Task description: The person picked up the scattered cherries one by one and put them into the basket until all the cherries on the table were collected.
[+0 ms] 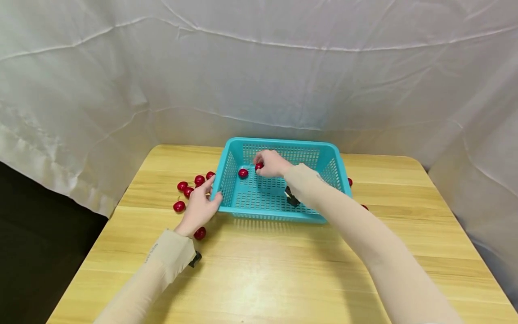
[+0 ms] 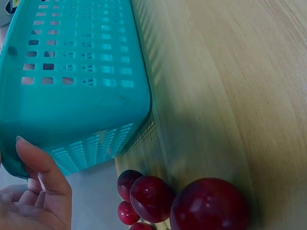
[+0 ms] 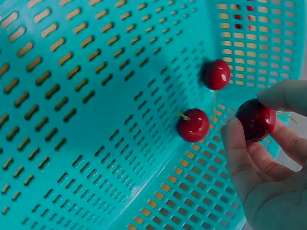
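A turquoise plastic basket [image 1: 279, 217] with a perforated floor and walls stands upright on the table. My left hand [image 1: 201, 204] grips its left rim near the front corner; the left wrist view shows a finger [image 2: 41, 165] hooked at that corner. Inside the basket, my right hand [image 1: 272, 163] pinches a dark red cherry [image 3: 253, 120] between thumb and fingertips, its stem sticking out. Two more cherries lie on the basket floor in the right wrist view, a stemmed cherry [image 3: 193, 125] and another cherry [image 3: 217, 74] close to the wall.
Several loose cherries [image 1: 179, 206] lie left of the basket, around my left hand, with one cherry [image 1: 200, 233] beside the left wrist. On the right, a cherry [image 1: 350, 182] peeks out past the basket. A pale curtain [image 1: 283, 81] hangs behind the wooden table [image 1: 263, 279].
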{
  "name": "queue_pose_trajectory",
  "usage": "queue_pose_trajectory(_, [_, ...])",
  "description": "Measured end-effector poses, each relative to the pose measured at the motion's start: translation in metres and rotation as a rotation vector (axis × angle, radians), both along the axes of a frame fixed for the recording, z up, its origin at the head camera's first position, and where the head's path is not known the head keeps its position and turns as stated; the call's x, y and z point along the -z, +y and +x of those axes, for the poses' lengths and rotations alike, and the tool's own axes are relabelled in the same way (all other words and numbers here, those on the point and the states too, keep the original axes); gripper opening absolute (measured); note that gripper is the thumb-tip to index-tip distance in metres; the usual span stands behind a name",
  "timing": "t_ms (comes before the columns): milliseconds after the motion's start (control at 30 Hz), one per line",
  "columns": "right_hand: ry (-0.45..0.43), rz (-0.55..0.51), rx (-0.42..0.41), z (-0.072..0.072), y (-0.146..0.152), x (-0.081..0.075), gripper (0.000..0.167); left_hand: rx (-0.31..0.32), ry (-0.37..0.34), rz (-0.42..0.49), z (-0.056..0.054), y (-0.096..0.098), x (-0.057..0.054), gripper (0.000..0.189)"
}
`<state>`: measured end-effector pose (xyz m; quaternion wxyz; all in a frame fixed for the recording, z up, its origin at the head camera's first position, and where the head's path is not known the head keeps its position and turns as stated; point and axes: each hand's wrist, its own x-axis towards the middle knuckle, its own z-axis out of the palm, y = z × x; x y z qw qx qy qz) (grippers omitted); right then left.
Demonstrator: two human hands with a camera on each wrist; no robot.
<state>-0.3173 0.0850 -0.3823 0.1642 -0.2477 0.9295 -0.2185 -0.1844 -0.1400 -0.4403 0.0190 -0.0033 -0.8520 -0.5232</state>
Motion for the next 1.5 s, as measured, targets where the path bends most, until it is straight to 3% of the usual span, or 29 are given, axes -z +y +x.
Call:
queue_pose_trajectory(133, [0.052,0.073,-0.036,0.004,-0.008,0.004,0.038,0.001,0.001,0.005,0.001,0.001,0.0,0.064])
queue_pose_trajectory(433, [0.052,0.176,-0.08,0.002,-0.016,0.018,0.04,0.001,0.005,0.009,0.002,0.003,0.0,0.063])
queue_pose_trajectory(1500, [0.092,0.239,-0.077,-0.001,-0.014,0.031,0.043,0.013,0.001,0.018,0.001,0.004,0.0,0.064])
